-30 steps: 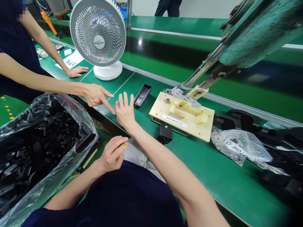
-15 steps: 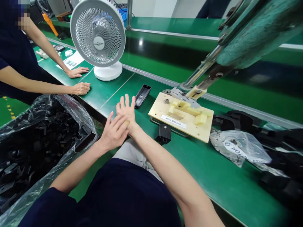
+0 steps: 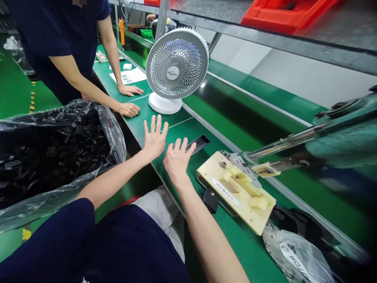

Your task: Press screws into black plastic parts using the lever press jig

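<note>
Gap between fan (image 3: 173,74) and fixture (image 3: 237,190), black tray (image 3: 200,144) within

"ShenLian" on fan (image 3: 176,65), blurred label (image 3: 225,192) on plate (image 3: 212,168), unclear lettering (image 3: 294,257) on bag (image 3: 312,251)

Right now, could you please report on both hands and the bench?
Left hand open, nothing visible in it. Right hand open, partly hiding black case from view. Yellow fixture untouched.

Head cam, one view: looks forward and down on the bench (image 3: 237,232) from close by its near edge, which slants upper left to lower right.
</note>
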`<state>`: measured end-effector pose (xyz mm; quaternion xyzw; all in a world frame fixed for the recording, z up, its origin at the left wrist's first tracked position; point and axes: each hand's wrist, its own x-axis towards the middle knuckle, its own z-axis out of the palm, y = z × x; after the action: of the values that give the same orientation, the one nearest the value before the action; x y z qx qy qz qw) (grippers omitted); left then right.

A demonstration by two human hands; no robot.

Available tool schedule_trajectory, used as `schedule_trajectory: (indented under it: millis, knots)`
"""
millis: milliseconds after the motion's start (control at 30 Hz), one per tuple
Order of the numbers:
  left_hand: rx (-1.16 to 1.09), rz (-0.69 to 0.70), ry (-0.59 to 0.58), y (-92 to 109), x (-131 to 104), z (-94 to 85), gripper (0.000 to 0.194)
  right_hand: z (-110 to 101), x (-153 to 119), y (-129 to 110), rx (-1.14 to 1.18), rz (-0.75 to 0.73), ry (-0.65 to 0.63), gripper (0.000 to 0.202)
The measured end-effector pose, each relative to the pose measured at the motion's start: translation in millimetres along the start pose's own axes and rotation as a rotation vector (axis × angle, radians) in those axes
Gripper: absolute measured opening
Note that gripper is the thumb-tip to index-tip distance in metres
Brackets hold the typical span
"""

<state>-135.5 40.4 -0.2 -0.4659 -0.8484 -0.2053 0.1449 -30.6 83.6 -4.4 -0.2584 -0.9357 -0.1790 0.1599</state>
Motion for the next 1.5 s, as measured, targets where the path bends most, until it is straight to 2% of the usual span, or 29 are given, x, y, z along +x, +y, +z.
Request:
schedule_trajectory:
  millis: [267,500,833,1133,1333,1500]
  knots:
    - [0.003,-0.008,0.013,6.2,-4.8,-0.6,0.051,2.6,2.4,0.9,-0.020,-0.004,-0.029,0.032]
    - [0.029,-0.002,0.014,15.8,-10.9,2.0,0.040,3.5,2.2,-3.3,-0.043,0.017,0.061,0.035]
    - [0.028,-0.002,-0.024,18.3,-19.8,1.7,0.031,-3.4,-4.8,-6.5,0.077,0.082,0.015,0.034]
    - [-0.043,0.093,-0.032,29.9,-24.9,4.9,0.020,-14.3,-10.3,0.9,0.107,0.128,-0.020,0.039]
    - [-0.137,0.230,0.046,42.8,-40.6,-5.6,0.018,-25.9,-37.2,4.3,0.149,0.169,0.050,0.041]
    - [-0.307,0.351,0.025,56.3,-64.4,-5.9,0.022,-25.7,-72.4,3.4,0.177,0.265,0.160,0.039]
